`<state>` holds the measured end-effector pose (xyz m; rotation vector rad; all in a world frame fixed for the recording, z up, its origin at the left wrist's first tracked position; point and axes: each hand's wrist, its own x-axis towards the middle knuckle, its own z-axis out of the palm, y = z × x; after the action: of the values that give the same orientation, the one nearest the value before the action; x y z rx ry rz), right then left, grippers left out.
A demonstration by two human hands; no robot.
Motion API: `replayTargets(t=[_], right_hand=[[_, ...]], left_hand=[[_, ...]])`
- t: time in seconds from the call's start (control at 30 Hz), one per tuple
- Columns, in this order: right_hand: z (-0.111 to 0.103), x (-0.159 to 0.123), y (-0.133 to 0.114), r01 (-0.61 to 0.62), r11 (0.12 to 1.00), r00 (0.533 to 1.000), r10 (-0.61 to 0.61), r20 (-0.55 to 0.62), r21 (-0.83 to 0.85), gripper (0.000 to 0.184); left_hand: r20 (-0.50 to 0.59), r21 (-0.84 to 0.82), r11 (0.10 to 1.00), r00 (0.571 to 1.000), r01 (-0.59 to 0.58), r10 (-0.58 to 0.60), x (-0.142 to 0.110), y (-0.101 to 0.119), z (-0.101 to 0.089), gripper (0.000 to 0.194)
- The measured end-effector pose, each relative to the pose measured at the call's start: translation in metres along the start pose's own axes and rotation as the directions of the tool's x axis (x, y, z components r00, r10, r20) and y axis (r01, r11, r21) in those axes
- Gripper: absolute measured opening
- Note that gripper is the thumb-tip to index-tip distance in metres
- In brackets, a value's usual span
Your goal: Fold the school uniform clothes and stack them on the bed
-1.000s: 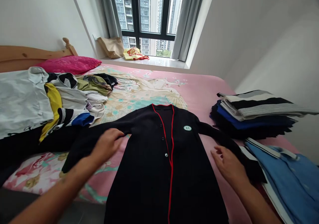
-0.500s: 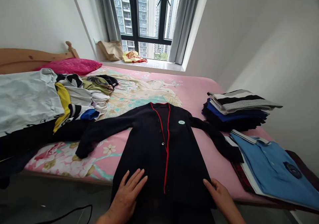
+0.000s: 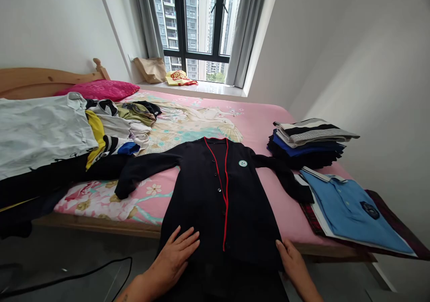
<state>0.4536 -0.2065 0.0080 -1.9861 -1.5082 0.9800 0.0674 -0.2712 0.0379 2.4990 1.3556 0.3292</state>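
A black cardigan (image 3: 215, 194) with red trim, buttons and a round pale badge lies face up on the pink floral bed (image 3: 262, 123), sleeves spread out, its hem hanging over the near edge. My left hand (image 3: 174, 255) rests flat on the lower left part of the cardigan, fingers stretched and apart. At the lower right edge of the cardigan, my right hand (image 3: 292, 261) lies on the fabric with fingers extended. Neither hand holds anything.
A heap of unfolded clothes (image 3: 67, 132) covers the bed's left side. A folded stack (image 3: 305, 143) sits at the right, with a folded blue polo shirt (image 3: 346, 206) nearer. A pink pillow (image 3: 101, 89), a window sill with bags (image 3: 161, 71), and a black cable (image 3: 67, 275) on the floor.
Both hands came off the sleeves and slid down to the cardigan's hem. The view pulled back from the bed, showing the floor and bed edge.
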Motion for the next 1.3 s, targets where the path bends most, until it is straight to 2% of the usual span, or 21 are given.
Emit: replayTargets(t=[0.1,0.2,0.27,0.37,0.47,0.57,0.63,0.7,0.8,0.93,1.1,1.13,1.3], right_hand=[[-0.004,-0.004,-0.009,0.058,0.992,0.990,-0.071,-0.124,-0.111,0.039],[0.001,-0.004,-0.043,0.169,0.982,0.973,-0.180,-0.145,-0.088,0.038],[0.012,0.001,-0.075,0.295,0.955,0.952,-0.296,-0.085,-0.016,0.031],[0.035,0.019,-0.120,0.446,0.895,0.895,-0.445,-0.024,0.030,0.022],[0.057,0.050,-0.154,0.512,0.859,0.859,-0.512,-0.022,0.006,0.019],[0.071,0.084,-0.177,0.493,0.866,0.866,-0.497,-0.044,-0.083,0.019],[0.078,0.104,-0.188,0.457,0.871,0.880,-0.473,-0.053,-0.181,0.022],[0.083,0.119,-0.196,0.399,0.865,0.903,-0.429,-0.037,-0.304,0.030],[0.088,0.138,-0.203,0.317,0.831,0.942,-0.333,0.047,-0.457,0.040],[0.088,0.156,-0.203,0.277,0.819,0.961,-0.248,0.126,-0.502,0.023],[0.091,0.167,-0.205,0.254,0.825,0.967,-0.220,0.127,-0.505,0.045],[0.092,0.168,-0.207,0.248,0.828,0.969,-0.215,0.124,-0.503,0.045],[0.087,0.182,-0.211,0.223,0.871,0.974,-0.179,0.141,-0.437,0.023]], left_hand=[[-0.058,-0.022,1.000,0.998,0.013,-0.014,0.001,0.007,-0.001,0.041],[-0.190,-0.105,0.992,0.978,0.067,-0.086,0.018,0.015,-0.008,0.026],[-0.259,-0.155,0.984,0.958,0.083,-0.121,0.040,0.017,-0.014,0.025],[-0.327,-0.189,0.979,0.935,0.080,-0.139,0.086,0.012,-0.020,0.029],[-0.349,-0.205,0.968,0.913,0.146,-0.212,0.135,-0.005,-0.020,0.030],[-0.275,-0.228,0.917,0.882,0.326,-0.382,0.174,-0.025,-0.019,0.031],[-0.222,-0.235,0.868,0.845,0.437,-0.486,0.193,-0.038,-0.020,0.031],[-0.191,-0.231,0.826,0.809,0.514,-0.556,0.209,-0.050,-0.021,0.032],[-0.145,-0.204,0.784,0.774,0.587,-0.617,0.228,-0.063,-0.022,0.029],[-0.078,-0.180,0.767,0.768,0.616,-0.635,0.247,-0.073,-0.025,0.021],[-0.038,-0.235,0.754,0.769,0.613,-0.638,0.257,-0.082,-0.029,0.009],[-0.035,-0.257,0.746,0.765,0.615,-0.643,0.257,-0.085,-0.029,0.008],[-0.030,-0.408,0.685,0.741,0.603,-0.671,0.254,-0.092,-0.031,0.008]])
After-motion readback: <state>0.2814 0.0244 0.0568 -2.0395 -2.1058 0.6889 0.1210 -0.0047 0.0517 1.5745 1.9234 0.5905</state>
